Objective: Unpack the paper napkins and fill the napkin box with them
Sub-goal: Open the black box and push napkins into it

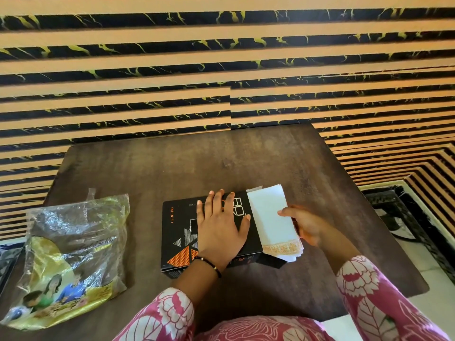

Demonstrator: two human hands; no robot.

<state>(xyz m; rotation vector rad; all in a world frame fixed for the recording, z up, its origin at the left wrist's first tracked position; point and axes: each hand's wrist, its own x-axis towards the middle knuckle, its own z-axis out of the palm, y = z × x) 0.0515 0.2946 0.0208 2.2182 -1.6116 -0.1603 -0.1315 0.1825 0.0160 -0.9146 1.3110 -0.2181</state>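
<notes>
A black napkin box point(182, 232) lies mid-worktop point(246, 158), bare surface beyond it. The left hand point(219, 227) presses flat, fingers spread, on the box. The right hand point(302, 222) pinches white paper napkins point(270, 217) at the box's right end, the box opening hidden. A crumpled plastic wrapper point(71, 257) overhangs the left edge.

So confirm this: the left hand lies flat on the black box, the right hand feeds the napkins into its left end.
Not quite. In the head view the right hand feeds the napkins into the right end of the black box, not the left. The left hand does lie flat on it.
</notes>
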